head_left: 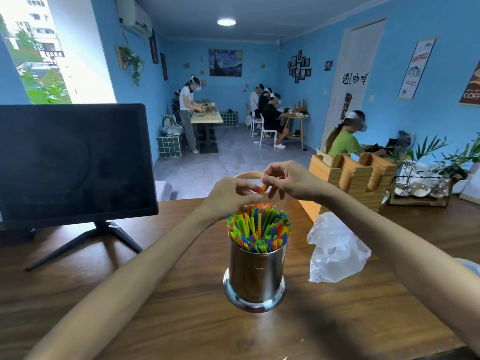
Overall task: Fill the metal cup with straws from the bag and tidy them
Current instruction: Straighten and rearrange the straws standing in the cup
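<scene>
A shiny metal cup [255, 274] stands upright on the wooden table [181, 320], packed with coloured straws [259, 227] that fan out above its rim. Just above the far side of the bundle, my left hand [230, 194] and my right hand [288, 179] meet. Both pinch the tips of a few straws [263, 189] between their fingers. A crumpled clear plastic bag [335, 249] lies to the right of the cup; it looks empty.
A dark monitor [75, 162] on a stand fills the left of the table. A wooden slotted holder [355, 175] stands behind the bag, with plants and glassware [426, 183] further right. Several people work at tables across the room.
</scene>
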{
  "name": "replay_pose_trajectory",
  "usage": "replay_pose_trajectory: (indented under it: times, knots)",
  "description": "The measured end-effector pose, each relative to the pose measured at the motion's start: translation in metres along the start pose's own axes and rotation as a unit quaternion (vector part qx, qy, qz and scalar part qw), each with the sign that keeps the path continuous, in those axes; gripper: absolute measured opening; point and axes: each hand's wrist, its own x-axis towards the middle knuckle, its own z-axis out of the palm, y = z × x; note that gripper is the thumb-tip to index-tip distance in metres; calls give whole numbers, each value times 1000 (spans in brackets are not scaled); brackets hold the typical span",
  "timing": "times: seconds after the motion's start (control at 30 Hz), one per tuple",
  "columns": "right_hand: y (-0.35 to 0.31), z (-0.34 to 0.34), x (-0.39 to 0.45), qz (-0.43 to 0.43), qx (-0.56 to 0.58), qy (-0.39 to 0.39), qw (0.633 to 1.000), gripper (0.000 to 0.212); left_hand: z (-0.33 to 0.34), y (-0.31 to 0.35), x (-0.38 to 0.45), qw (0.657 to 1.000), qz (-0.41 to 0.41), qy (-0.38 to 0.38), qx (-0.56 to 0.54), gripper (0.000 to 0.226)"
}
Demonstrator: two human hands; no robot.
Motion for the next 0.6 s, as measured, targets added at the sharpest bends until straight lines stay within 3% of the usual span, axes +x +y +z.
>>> replay_pose_trajectory:
  times: [0.13,0.23,0.3,0.47,0.6]
  knots:
    - [-1,-6,-1,14,143,35,989,24,0,5,-2,999,22,8,-30,14]
    - [-4,-7,-4,55,268,36,961,34,-1,10,-3,997,38,25,-61,20]
    - [-5,-8,-4,75,323,21,943,29,0,15,-3,996,43,44,-70,24]
    - [-12,-11,-6,23,349,26,937,28,2,24,-2,991,67,96,-66,30]
    - [-18,-5,-8,-42,286,72,955,25,2,30,-5,986,104,111,-63,42]
